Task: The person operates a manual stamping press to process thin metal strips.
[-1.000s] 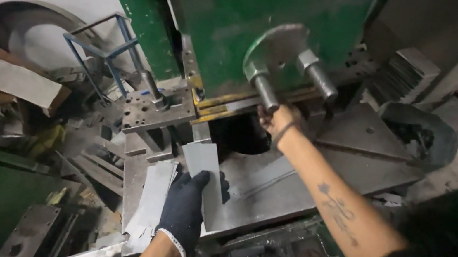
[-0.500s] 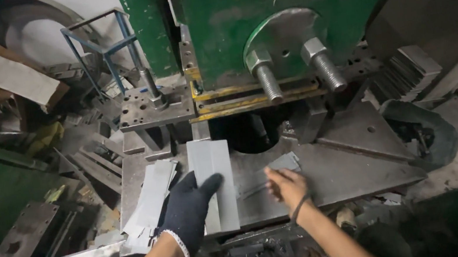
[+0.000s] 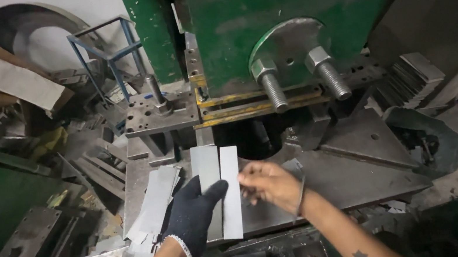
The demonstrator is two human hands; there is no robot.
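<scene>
So the person's at the green press (image 3: 285,15), gloved left hand (image 3: 194,218) pinning two flat metal strips (image 3: 220,188) on the bed (image 3: 354,180), thumb clamped across them. Bare right hand (image 3: 268,182) is at 3 o'clock of the strips, fingertips pinching the edge of the right-hand one. Looks like the separating-a-blank step. Next move probably needs one strip slid clear toward the die opening (image 3: 254,137) at 12 o'clock, keeping fingers out from under the ram. Spare strips (image 3: 154,206) sit at 9 o'clock.

Steel strips (image 3: 218,190) on press bed (image 3: 359,173)
</scene>
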